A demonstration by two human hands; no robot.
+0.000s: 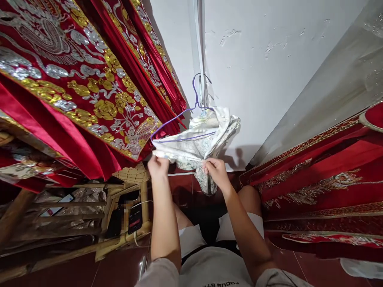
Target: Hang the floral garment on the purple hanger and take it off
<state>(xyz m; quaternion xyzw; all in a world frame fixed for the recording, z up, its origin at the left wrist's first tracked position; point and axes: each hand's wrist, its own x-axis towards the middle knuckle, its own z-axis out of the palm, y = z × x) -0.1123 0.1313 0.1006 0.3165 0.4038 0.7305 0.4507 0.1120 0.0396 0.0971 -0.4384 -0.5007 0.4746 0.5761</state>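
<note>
1 purple hanger (179,127), 1 pale garment (203,139), perhaps 2 phones (135,217).

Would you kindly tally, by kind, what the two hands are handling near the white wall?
Hangers: 1, the purple wire hanger hooked on the white pipe.
Cloths: 1, the pale printed cloth draped over it.
Hands on the cloth: 2, the left hand and the right hand.
Total: 4.
</note>
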